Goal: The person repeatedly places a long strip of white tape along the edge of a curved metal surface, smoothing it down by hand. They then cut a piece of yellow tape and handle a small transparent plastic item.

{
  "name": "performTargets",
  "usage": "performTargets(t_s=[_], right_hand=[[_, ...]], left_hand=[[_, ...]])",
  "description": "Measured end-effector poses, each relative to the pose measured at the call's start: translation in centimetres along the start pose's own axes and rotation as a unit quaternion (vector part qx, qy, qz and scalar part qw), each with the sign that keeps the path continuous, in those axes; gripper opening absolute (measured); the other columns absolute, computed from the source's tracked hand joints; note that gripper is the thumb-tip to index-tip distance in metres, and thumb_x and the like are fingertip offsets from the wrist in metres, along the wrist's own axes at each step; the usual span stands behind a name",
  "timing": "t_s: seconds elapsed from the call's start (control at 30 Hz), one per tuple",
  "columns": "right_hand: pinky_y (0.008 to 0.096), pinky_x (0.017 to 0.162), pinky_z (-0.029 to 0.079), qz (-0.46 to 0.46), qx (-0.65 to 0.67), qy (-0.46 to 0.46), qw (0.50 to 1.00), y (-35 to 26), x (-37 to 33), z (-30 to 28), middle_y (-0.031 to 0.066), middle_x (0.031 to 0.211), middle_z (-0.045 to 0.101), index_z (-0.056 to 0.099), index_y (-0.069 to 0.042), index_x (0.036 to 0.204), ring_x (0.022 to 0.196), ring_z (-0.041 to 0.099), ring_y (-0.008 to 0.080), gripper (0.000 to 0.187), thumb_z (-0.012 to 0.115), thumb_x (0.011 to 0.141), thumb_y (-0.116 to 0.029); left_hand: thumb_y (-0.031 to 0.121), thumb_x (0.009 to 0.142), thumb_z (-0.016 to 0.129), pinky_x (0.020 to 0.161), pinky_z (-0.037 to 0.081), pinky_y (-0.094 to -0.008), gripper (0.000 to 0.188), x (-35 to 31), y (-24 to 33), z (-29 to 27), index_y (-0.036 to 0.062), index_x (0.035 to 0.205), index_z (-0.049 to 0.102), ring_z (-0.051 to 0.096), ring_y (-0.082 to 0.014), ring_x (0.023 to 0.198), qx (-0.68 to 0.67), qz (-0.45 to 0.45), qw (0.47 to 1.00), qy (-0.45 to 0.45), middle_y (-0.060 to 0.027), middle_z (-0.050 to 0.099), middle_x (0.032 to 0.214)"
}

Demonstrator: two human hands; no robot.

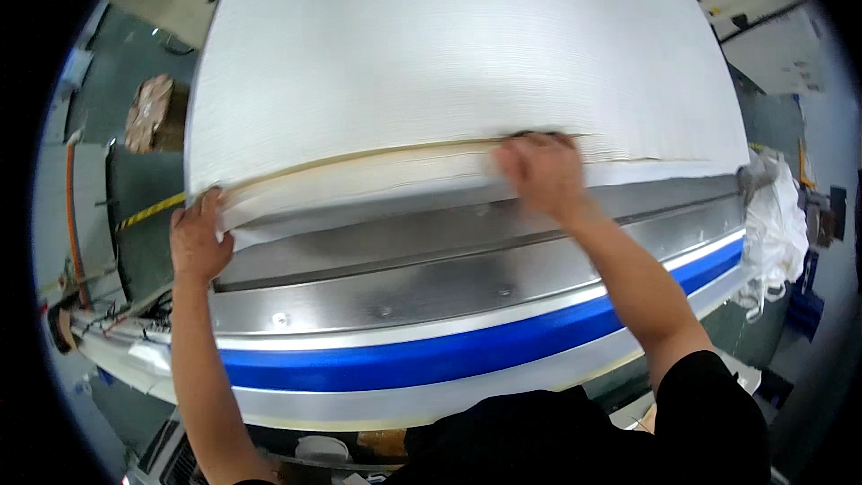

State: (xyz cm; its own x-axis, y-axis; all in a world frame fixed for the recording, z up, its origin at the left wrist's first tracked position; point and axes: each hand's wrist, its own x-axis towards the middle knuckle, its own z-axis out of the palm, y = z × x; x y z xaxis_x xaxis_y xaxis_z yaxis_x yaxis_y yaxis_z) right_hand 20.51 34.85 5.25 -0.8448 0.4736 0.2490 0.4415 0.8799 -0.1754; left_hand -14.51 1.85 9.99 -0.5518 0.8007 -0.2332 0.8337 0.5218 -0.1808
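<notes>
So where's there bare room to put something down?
On the metal strip, between the blue band and the white cloth. Also the cloth's broad top, beyond the left hand and right hand. It's crowded around those hands, and at the strip's right end, by the bunched white fabric.

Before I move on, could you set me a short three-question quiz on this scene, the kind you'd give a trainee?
1. True or false: the right hand is touching the left hand.
2. Which is at the left end of the near edge of the white sheet?
a) the right hand
b) the left hand
c) neither hand
3. Fill in: the wide coloured stripe below the metal ledge in the picture is ____.

Key:
1. False; the hands are well apart.
2. b
3. blue
</notes>
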Motion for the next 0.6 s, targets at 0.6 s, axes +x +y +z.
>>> performTargets(t_s=[0.6], right_hand=[[0.0413,0.1,0.041,0.204,-0.31,-0.301,0.878,55.8,-20.9,-16.1,0.0132,0.112,0.064,0.059,-0.011,0.118,0.105,0.061,0.0287,0.035,0.04,0.097,-0.032]], left_hand=[[0.006,0.087,0.056,0.072,0.051,-0.0484,0.011,3.9,-6.7,6.7,0.0035,0.096,0.063,0.063,-0.0375,0.086,0.156,-0.102,0.982,-0.031,-0.0204,0.066,0.089]])
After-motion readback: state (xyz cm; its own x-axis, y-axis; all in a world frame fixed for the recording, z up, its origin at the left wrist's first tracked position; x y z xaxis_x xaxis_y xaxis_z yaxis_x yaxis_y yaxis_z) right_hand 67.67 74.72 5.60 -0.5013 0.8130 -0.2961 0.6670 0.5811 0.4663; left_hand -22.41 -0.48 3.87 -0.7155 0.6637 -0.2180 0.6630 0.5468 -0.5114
